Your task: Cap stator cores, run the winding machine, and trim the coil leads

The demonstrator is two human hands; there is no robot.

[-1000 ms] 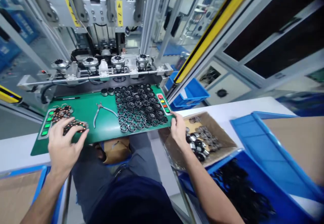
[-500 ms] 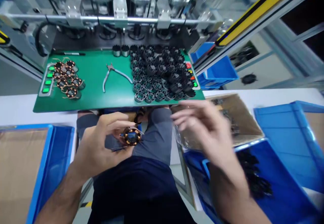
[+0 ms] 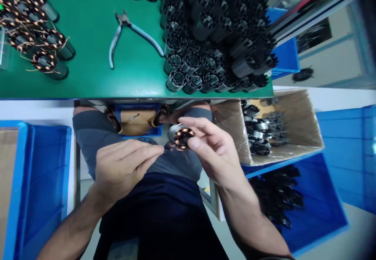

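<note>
A wound motor stator (image 3: pixel 182 137), a metal cylinder with a ring of copper coils at its end, is gripped between the thumb and fingers of my right hand (image 3: pixel 216 146). Its coil end faces me, tilted toward the left. My left hand (image 3: pixel 126 166) is just left of it, thumb and fingers pressed together in a pinch. A faint thin line shows between those fingertips and the stator; what the pinch holds is too small to make out. Both hands are above my lap, in front of the green work surface (image 3: pixel 96 83).
Cutting pliers (image 3: pixel 136 30) lie on the green surface. Wound stators (image 3: pixel 44 62) with loose wire ends stand at left, dark unwound cores (image 3: pixel 195 81) in stacked rows at right. A parts carton (image 3: pixel 302 122), a blue bin (image 3: pixel 320 197) at right and a blue tray (image 3: pixel 44 166) at left flank me.
The stator has passed from my left hand to my right, which has come in from the right. My left fingers have closed into a pinch. The view has tipped lower and closer.
</note>
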